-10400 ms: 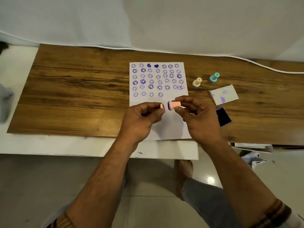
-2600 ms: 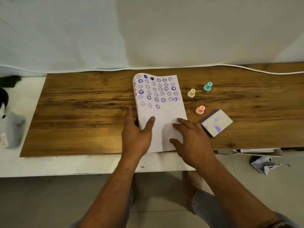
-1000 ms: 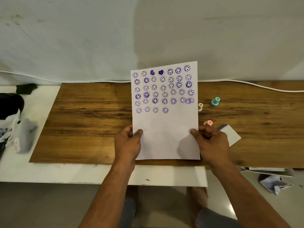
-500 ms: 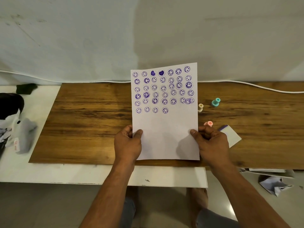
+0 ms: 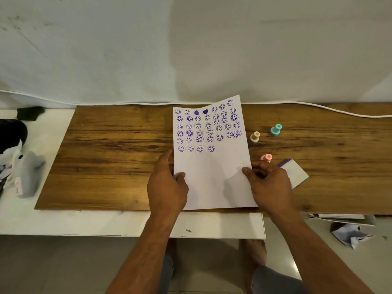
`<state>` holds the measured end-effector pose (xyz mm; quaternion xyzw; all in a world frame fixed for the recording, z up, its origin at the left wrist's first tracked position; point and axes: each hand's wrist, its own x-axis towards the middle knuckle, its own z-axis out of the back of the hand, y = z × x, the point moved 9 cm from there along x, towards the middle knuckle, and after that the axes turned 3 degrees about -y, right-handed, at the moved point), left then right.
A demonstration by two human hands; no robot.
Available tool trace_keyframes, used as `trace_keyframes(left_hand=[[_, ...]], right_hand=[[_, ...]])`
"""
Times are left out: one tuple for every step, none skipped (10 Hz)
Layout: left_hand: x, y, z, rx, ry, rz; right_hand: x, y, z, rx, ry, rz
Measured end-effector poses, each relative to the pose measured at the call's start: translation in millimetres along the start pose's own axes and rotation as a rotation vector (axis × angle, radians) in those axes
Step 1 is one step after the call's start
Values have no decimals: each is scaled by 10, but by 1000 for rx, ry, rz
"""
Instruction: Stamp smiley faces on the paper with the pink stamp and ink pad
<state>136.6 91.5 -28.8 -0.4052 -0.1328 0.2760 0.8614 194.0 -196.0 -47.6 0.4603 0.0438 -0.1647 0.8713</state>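
**Two hands hold the smiley paper**

Head view: The thin white paper (image 5: 212, 166) has rows of round purple smileys, and its top right corner curls up. It sits over the brown wooden board (image 5: 110, 158) by a pale wall. The left hand (image 5: 167, 187) and right hand (image 5: 269, 183) pinch its sides. The small pink stamp (image 5: 266, 158) stands beside the closed ink pad (image 5: 297, 174).

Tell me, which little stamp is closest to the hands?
The pink stamp, just beyond the right hand. The cream stamp and teal stamp stand farther back.
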Motion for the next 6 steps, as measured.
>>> trace_keyframes(left_hand=[[-9,8,-65,221,57,-66],[-15,22,-106,307,106,-77],[-32,-9,-142,339,133,-83],[-38,12,-148,350,148,-74],[-50,-66,-133,311,118,-125],[-64,-150,-154,297,103,-157]], right_hand=[[-84,193,70,-152,-83,155],[-181,388,82,-271,-147,328],[-309,612,-67,-394,-109,551],[-341,655,-163,-513,-89,604],[-335,640,-200,-606,-104,640],[-335,601,-216,-631,-101,630]])
